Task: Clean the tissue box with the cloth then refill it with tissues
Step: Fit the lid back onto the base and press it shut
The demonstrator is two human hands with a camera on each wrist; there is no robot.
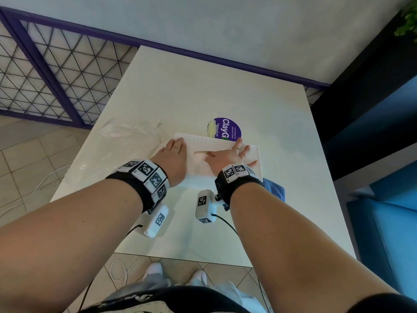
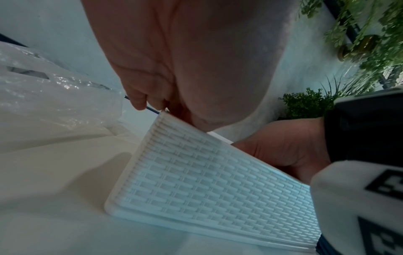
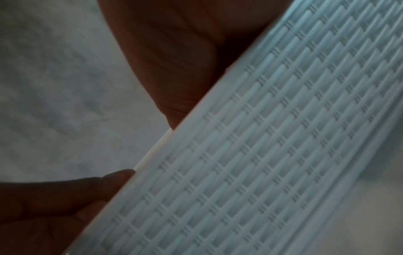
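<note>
A white tissue box (image 1: 216, 143) with a woven pattern lies on the white table (image 1: 203, 91). My left hand (image 1: 173, 150) lies flat on its left end, fingers together and reaching over the far edge. My right hand (image 1: 230, 154) presses on the lid with its fingers spread and the thumb beside the slot. The left wrist view shows the box side (image 2: 207, 181) under my left palm (image 2: 196, 69). In the right wrist view the box wall (image 3: 283, 138) fills the frame, with my right hand (image 3: 174, 60) at its upper edge. The blue cloth (image 1: 276, 189) lies crumpled by the box's near right corner.
A round purple ClayGo sign (image 1: 228, 128) lies just behind the box, with a pale yellowish thing at its left edge. Crumpled clear plastic wrap (image 1: 133, 132) sits left of the box. A wall runs along the table's far side. A blue seat (image 1: 388, 222) stands at the right.
</note>
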